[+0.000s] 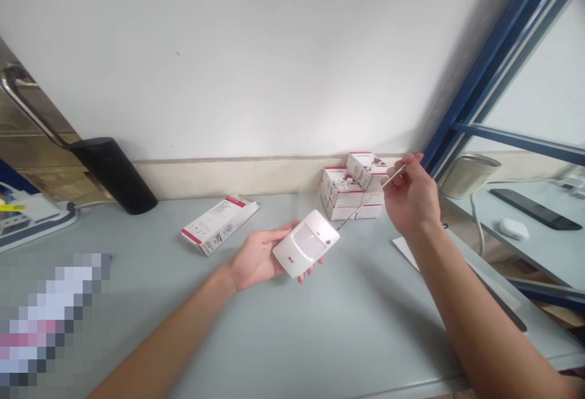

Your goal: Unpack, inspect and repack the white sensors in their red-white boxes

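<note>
My left hand (256, 259) cradles a white plastic motion sensor (307, 243) on its palm and fingers, with the sensor's rounded lens window facing up. My right hand (414, 197) pinches a thin metal rod (365, 195) between thumb and fingers. The rod slants down and left, and its tip ends close to the sensor's upper right edge. I cannot tell whether the tip touches it. A stack of white and red product boxes (350, 189) stands behind the rod against the wall.
An opened white and red box (219, 225) lies on the grey table (292, 338). A white sheet (404, 251) sits under my right forearm. A black cylinder (114, 175) stands at the back left. On the right, a blue metal frame (496, 64) stands before a lower shelf holding a phone (534, 209).
</note>
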The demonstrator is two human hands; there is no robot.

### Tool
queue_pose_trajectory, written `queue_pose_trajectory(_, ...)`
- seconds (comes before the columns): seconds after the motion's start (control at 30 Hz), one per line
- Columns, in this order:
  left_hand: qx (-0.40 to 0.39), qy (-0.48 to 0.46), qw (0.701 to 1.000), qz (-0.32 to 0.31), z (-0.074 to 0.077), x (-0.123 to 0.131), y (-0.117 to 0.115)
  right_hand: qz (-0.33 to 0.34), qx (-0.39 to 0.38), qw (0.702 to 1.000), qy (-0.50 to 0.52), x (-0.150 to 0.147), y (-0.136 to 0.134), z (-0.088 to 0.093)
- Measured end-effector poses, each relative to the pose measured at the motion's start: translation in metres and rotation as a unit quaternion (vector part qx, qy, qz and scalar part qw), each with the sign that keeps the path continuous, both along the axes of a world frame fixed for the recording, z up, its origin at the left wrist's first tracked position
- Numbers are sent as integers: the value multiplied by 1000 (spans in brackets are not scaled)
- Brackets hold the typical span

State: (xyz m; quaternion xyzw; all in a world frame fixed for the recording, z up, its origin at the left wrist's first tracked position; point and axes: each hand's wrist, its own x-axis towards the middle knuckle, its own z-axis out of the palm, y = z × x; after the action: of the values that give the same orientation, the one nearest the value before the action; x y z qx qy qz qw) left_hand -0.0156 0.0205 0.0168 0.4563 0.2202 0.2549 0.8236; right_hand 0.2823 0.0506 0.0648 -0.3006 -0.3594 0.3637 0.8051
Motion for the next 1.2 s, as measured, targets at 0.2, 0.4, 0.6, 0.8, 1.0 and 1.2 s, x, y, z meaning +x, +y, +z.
queue_pose_trajectory(0.2, -11, -15, 1000, 23, -12, -2, 4, -1, -24, 999, -48, -10, -4, 3)
queue_pose_trajectory(0.4, -4, -2, 1000, 19, -15, -2, 3, -4, -39, 997, -61, -12, -5, 4)
queue_pose_trajectory(0.6, -13, -18, 998, 58, -17, 2, 0, 52, 4, 998, -47, -22, -7, -4)
queue_pose_trajectory(0.8, -29, -43, 992, 116, -10, 7, -6, 155, -21, 980, -120, -52, -15, -23)
queue_pose_trajectory(1.0, -34, -70, 986, 150, -4, 8, -9, 203, -2, 961, -188, -77, -24, -38)
queue_pose_trajectory(1.2, -2, -22, 987, 160, -3, 4, -5, 210, -75, 949, -224, -83, -22, -51)
